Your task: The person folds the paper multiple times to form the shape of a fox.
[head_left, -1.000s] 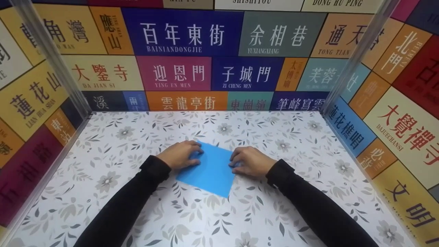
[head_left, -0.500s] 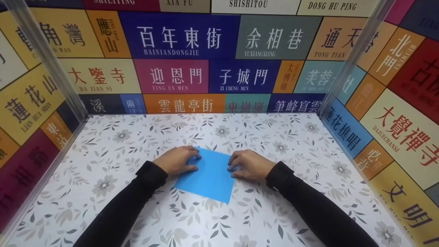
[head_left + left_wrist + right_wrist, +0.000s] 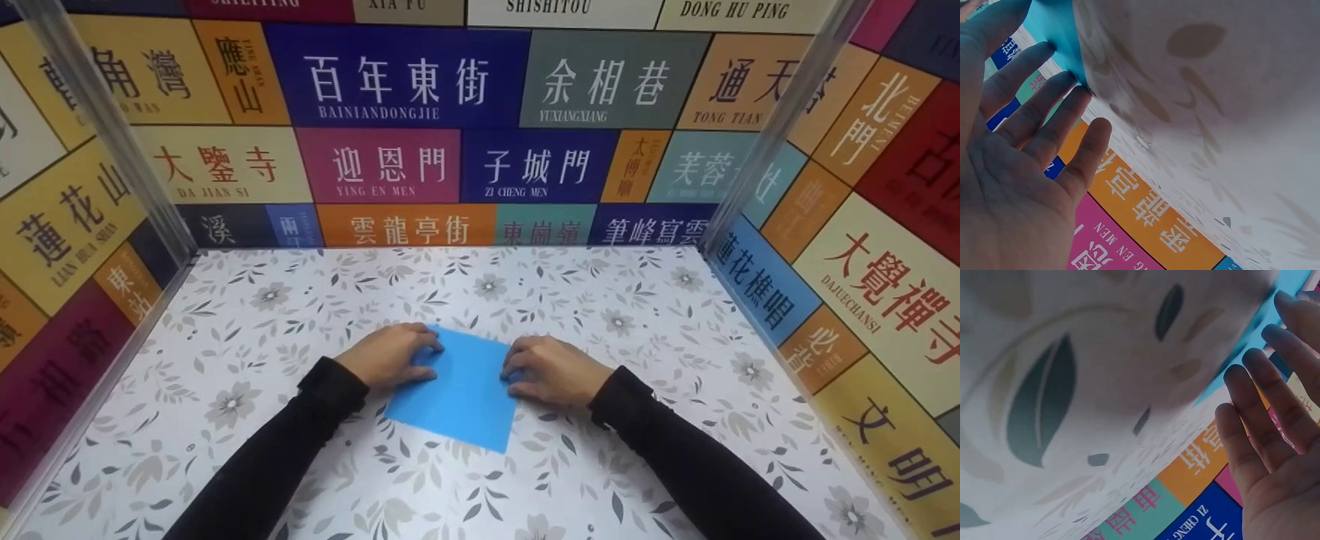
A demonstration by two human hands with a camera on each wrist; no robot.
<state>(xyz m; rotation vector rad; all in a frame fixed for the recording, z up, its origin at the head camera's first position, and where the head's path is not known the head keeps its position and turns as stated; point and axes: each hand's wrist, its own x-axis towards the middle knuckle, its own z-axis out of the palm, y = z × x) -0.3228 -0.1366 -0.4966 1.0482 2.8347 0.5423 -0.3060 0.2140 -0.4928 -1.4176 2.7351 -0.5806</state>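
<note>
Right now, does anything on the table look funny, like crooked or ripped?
Just one thing: the blue paper lies crooked, its sides slanting against the far edge of the flowery tabletop. I see no rips or spills, though the left hand and right hand cover bits of it.

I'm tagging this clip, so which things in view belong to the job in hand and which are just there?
In the job:
blue sheet of paper
left hand, at its left edge
right hand, at its right edge

Just there:
floral-patterned tabletop
wall panels with Chinese lettering
</note>
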